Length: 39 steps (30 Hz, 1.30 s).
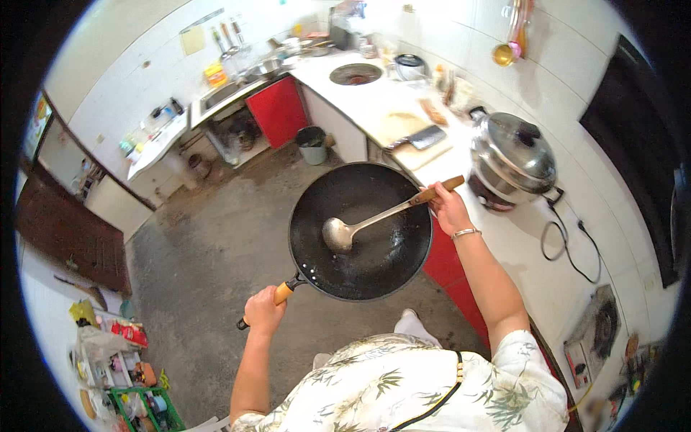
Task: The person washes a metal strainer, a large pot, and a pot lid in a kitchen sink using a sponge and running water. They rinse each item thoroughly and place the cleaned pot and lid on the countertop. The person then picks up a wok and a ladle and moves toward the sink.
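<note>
A black wok (pixel 367 273) hangs in front of me above the floor, its yellow and black handle pointing to my lower left. My left hand (pixel 265 311) is closed round that handle. A metal ladle (pixel 381 215) with a wooden handle lies across the wok, its bowl resting against the inner surface. My right hand (pixel 448 209) grips the ladle's handle near the wok's right rim; whether it also touches the rim I cannot tell. The inside of the wok looks dark and slightly wet.
On the white counter (pixel 533 252) to my right stand a lidded steel pot (pixel 511 158) with a cord, and a cleaver (pixel 419 138) on a cutting board (pixel 425 156). A bucket (pixel 312 146) sits by the red cabinet door (pixel 277 113). Crates and shelves (pixel 155 409) fill the lower left.
</note>
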Each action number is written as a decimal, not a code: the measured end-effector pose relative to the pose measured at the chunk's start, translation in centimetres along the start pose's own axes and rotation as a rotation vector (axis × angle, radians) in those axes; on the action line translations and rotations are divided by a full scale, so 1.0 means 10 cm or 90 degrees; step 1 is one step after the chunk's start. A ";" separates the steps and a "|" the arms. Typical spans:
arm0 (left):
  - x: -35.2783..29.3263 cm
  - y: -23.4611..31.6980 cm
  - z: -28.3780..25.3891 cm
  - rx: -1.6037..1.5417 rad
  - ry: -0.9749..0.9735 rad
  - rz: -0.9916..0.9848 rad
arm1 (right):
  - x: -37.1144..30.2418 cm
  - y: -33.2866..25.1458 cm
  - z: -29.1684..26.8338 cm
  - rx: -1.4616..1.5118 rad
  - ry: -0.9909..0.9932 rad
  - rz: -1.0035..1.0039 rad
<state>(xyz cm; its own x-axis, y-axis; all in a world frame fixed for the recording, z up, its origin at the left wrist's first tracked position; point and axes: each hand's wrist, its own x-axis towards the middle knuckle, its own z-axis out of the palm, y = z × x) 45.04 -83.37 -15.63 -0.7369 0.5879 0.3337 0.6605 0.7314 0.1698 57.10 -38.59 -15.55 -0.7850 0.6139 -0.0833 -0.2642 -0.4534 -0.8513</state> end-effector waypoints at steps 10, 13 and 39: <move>0.72 -1.44 0.57 0.077 -0.043 -0.251 | 2.31 1.48 1.60 -0.027 -0.132 0.198; 1.13 -1.70 0.81 0.102 -0.107 -0.357 | 3.18 1.93 1.92 -0.082 -0.188 0.254; 6.74 -5.76 1.87 0.129 0.028 -0.308 | 9.25 3.22 5.93 -0.020 -0.219 0.244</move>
<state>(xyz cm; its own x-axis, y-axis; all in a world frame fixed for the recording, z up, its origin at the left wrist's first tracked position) -45.36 -79.48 -20.26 -0.9411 0.1546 0.3008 0.2020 0.9703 0.1332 -57.26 -34.75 -19.97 -0.9626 0.1566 -0.2212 0.0913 -0.5811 -0.8087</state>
